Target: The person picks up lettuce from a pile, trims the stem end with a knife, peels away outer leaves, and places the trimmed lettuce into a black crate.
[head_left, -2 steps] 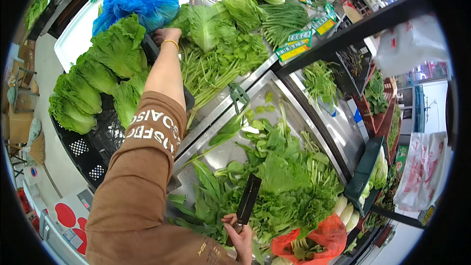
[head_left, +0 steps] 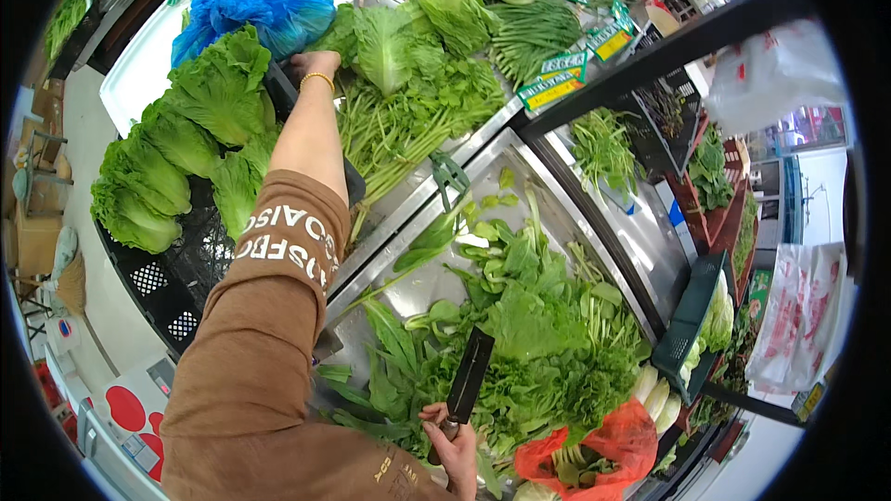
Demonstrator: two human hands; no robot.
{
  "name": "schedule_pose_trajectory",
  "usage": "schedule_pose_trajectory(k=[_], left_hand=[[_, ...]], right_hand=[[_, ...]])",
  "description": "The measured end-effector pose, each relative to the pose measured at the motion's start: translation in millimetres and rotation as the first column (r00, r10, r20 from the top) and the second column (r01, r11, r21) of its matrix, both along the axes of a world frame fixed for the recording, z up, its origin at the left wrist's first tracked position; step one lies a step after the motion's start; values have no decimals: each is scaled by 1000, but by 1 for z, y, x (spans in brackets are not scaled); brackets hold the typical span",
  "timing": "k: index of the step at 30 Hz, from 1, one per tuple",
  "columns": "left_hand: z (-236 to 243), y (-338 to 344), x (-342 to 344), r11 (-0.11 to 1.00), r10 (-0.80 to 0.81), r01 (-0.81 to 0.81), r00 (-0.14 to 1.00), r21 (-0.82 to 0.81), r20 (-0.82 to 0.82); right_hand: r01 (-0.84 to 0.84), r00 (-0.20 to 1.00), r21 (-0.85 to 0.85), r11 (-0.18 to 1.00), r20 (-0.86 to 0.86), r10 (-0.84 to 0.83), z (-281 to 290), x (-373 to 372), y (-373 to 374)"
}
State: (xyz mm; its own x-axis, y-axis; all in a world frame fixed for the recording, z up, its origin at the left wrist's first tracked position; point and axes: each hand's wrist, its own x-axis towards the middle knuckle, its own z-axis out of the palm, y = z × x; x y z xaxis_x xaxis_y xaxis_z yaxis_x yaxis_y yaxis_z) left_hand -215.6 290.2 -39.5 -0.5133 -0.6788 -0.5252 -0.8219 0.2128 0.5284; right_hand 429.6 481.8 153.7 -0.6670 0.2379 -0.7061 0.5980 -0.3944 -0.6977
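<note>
My left arm, in a brown sleeve, stretches over a black plastic crate point(head_left: 176, 301). At its far end my left hand point(head_left: 316, 64), with a yellow band on the wrist, is closed on the crate's rim; its fingertips are partly hidden. Heads of green leaf lettuce point(head_left: 218, 83) fill much of that crate. Low in the view, my right hand point(head_left: 455, 455) grips a knife point(head_left: 471, 376) by its wooden handle. The dark, broad, square-ended blade points up over loose leafy greens point(head_left: 548, 315) on a metal counter point(head_left: 520, 162).
A blue plastic bag point(head_left: 255, 9) rests by a white foam box point(head_left: 130, 83). Beyond my left hand lie celery-like greens point(head_left: 418, 111), cabbages point(head_left: 452, 9) and green onions point(head_left: 534, 32). A red bag point(head_left: 594, 455) sits near right, below a dark green basket point(head_left: 687, 325). A dark bar point(head_left: 659, 65) crosses the display.
The whole scene shifts very slightly to the left in the view. Both hands keep their places on the crate and the knife.
</note>
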Motion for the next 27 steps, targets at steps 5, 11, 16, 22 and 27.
schedule_pose_trajectory(k=[5, 11, 16, 22, 27], left_hand=[[-66, -16, -10, 939, -212, 241, 967, 247, -141], [-44, 18, -1, 855, 192, 3, 927, 519, -322], [-14, 12, 15, 586, 463, -43, 837, 809, -291], [8, 21, 22, 571, 510, 3, 783, 821, -357], [27, 38, 56, 841, 365, 11, 727, 541, -582]], right_hand=[[-21, 1000, 35, 999, 21, 20, 12, 2, -15], [-22, 999, 128, 991, -41, 28, 21, 3, -32], [21, 1000, 142, 990, -3, -21, 19, 1, -32], [33, 997, 60, 998, 70, -37, 10, 7, -21], [-25, 997, 44, 999, -69, 27, -16, 15, -17]])
